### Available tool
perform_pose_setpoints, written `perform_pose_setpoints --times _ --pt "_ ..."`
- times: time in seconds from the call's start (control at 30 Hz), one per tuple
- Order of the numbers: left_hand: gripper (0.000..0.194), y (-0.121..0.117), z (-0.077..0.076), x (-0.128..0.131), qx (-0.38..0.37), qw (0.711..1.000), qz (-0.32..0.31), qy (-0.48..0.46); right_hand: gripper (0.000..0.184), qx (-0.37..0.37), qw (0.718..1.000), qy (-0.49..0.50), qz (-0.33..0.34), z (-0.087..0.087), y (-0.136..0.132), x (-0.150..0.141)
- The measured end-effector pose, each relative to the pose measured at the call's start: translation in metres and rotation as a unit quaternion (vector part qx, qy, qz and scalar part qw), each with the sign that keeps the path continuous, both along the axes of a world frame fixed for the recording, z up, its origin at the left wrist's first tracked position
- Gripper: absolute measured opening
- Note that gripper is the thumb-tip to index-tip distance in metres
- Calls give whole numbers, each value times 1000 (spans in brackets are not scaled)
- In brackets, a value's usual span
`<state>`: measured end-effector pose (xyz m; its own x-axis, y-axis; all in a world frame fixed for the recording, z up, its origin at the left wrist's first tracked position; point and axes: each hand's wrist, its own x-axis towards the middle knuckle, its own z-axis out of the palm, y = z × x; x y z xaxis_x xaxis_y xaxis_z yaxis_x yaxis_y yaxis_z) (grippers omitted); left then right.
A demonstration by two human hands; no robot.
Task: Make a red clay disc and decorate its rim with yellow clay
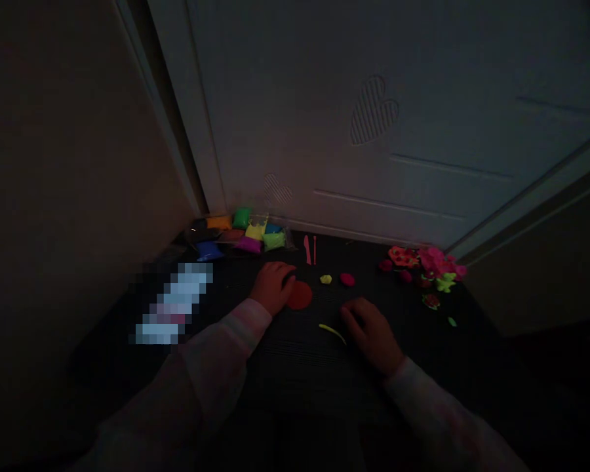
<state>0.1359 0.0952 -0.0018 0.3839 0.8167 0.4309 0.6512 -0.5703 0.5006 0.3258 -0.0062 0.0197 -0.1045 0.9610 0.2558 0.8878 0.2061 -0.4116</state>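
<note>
Loosely bent, the left hand (274,287) rested at the red disc (301,297); the right hand (373,335) curled near the yellow strip (331,330). Whether either gripped anything was unclear.

Across a table (295,380)
Packets (250,245) far left, pixelated item (177,303) before them; knife (307,250) and rod (314,250) right of the packets; disc (301,296) before these; two lumps (347,280) (side by side) right of the disc; strip (331,330) before them; pieces (437,263) far right.

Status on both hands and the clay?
Left hand at red disc. Right hand beside yellow strip, grip unclear. Yellow lump and pink lump just beyond.
</note>
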Motion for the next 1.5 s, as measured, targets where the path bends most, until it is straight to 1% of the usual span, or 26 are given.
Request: perform_pose_setpoints --times 0.1,0.2,0.3,0.43,0.5,0.6,0.67,0.73,0.83,0.9,0.97,1.03,1.13,1.2,1.27,1.33,1.4,1.43,1.47,1.5 --pt "22 2 0 -1 11 1000 10 -21 24 40 996 -80 -6 0 23 -8" --pt "21 2 1 -1 10 999 15 -36 27 54 980 -185 39 -3 39 -15" --pt "20 2 2 -1 6 998 33 -52 28 59 962 -249 99 -5 40 -21" --pt "20 4 2 -1 0 997 43 -62 26 57 946 -269 168 -5 27 -29" --pt "20 5 2 -1 -1 997 41 -63 25 58 942 -272 189 -4 24 -31" --pt "20 5 0 0 -7 998 41 -45 25 61 943 -277 174 -4 27 -30" --pt "20 4 -1 -1 -24 999 46 -8 25 55 947 -277 156 -5 29 -30" --pt "22 2 -1 -2 -44 998 36 39 25 46 948 -267 166 -6 26 -31" --pt "30 0 0 -4 -60 995 -12 83 24 33 949 -242 200 -8 21 -33" --pt "32 -1 0 -5 -78 993 -32 86 25 23 955 -232 184 -8 21 -32" --pt "32 1 1 -6 -113 991 -27 69 26 11 963 -226 149 -8 23 -31" --pt "30 4 1 -6 -151 988 -14 38 26 -3 967 -215 137 -8 23 -33" --pt "32 10 2 -3 -187 982 7 -20 25 -14 967 -192 169 -8 17 -39" --pt "36 15 2 0 -185 982 18 -39 25 -23 969 -170 178 -8 14 -42" --pt "38 19 2 4 -157 987 24 -27 28 -52 981 -116 149 -6 17 -39" --pt "37 22 2 7 -111 993 29 -15 34 -94 992 -13 83 -4 26 -31" --pt "35 23 1 8 -83 995 39 -24 37 -114 990 87 12 -3 38 -21" --pt "33 24 1 9 -80 995 47 -34 38 -111 987 112 -11 -3 43 -18" --pt "31 24 1 9 -83 994 56 -44 37 -101 989 110 -21 -3 47 -16" --pt "30 24 1 9 -88 993 64 -52 36 -85 993 81 -15 -4 49 -16"
